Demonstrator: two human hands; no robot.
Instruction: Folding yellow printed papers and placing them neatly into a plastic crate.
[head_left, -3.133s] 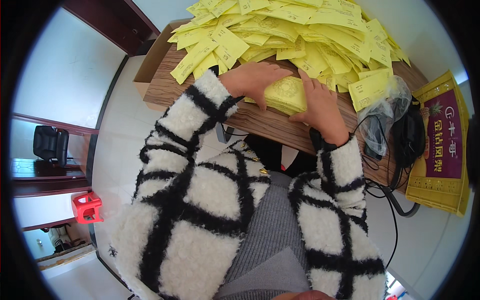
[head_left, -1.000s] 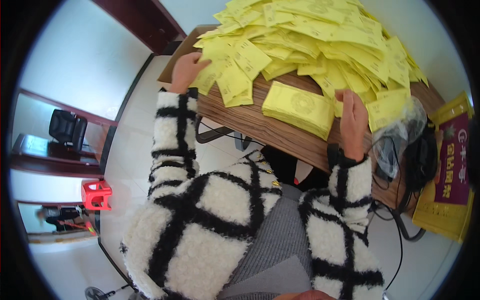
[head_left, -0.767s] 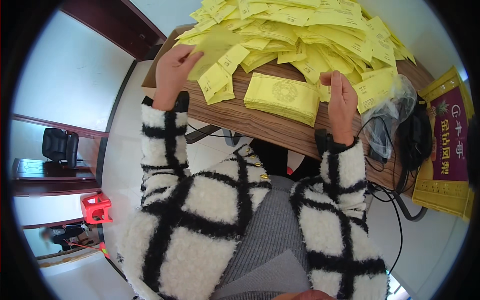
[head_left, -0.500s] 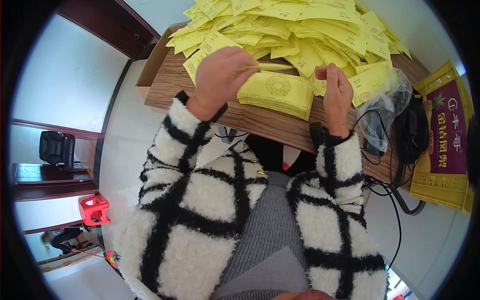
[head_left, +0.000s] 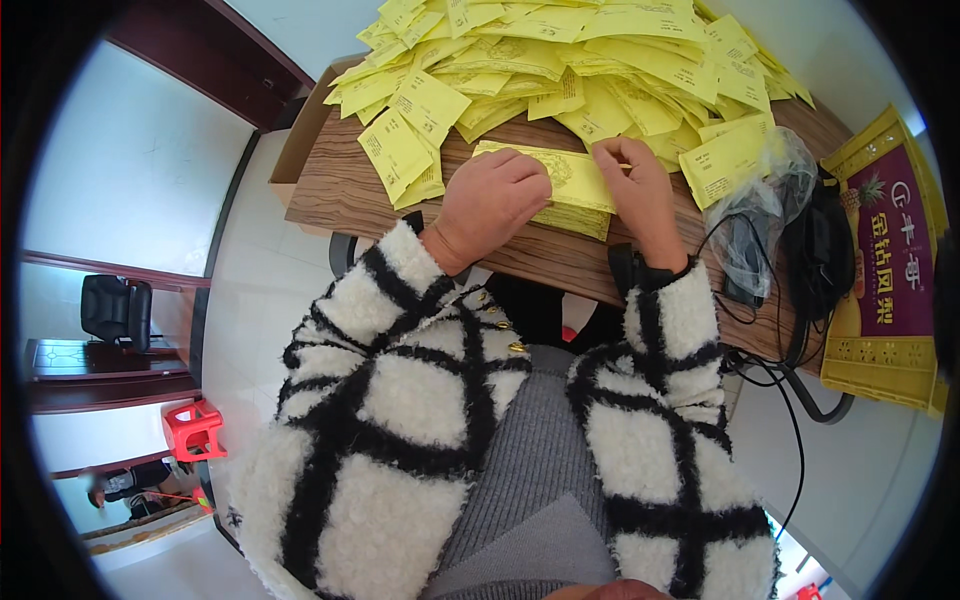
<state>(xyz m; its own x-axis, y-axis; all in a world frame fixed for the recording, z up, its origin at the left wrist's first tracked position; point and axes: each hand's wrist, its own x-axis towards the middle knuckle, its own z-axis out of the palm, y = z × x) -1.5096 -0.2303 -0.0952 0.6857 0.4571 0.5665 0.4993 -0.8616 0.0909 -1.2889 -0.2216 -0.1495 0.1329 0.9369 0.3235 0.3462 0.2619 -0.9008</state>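
A flat yellow paper packet (head_left: 572, 172) with a round ornament print lies level over a neat stack of like packets (head_left: 575, 221) at the table's near edge. My left hand (head_left: 497, 203) is closed on the packet's left end, its fingertips curled out of sight. At the other end my right hand (head_left: 640, 195) pinches the packet between thumb and fingers. Behind both hands rises a big loose heap of yellow packets (head_left: 570, 75). A few more packets (head_left: 405, 150) lie fanned out beyond my left hand.
A wood-grain table (head_left: 335, 180) bears it all. To the right lie a clear plastic bag (head_left: 765, 190), a black bag (head_left: 820, 255) and cables. A yellow and purple carton (head_left: 890, 260) stands beside the table. Far left are a red stool (head_left: 195, 430), a black chair (head_left: 115, 310) and a person (head_left: 130, 485).
My left hand came down and toward me from above the stack. The packet, tilted edge-on before, now lies flat over the stack, and my right hand has closed on its end.
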